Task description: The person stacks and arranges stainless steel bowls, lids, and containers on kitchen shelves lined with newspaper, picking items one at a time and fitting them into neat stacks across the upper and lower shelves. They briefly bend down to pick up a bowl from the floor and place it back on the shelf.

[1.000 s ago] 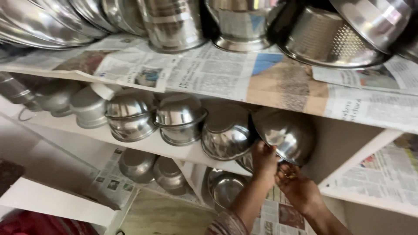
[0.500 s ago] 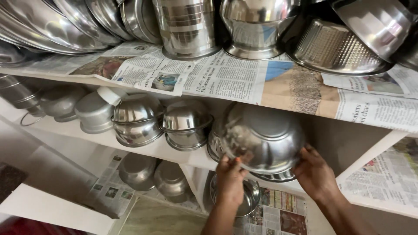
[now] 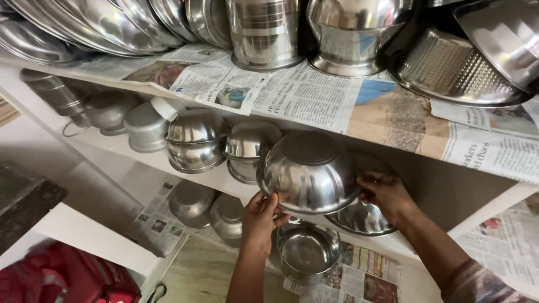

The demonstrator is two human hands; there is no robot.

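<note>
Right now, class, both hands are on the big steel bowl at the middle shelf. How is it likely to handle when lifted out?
The steel bowl looks thin-walled, so probably stiff yet light for its size. Its polished, rounded side may slip, which fits the left hand and right hand taking a grip at opposite rims. Tilted on its side, it would likely roll if released.

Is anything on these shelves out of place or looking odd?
Nothing looks damaged or spilled. The only thing off its shelf is the steel bowl, tipped on its side between the left hand and right hand before the middle shelf.
</note>
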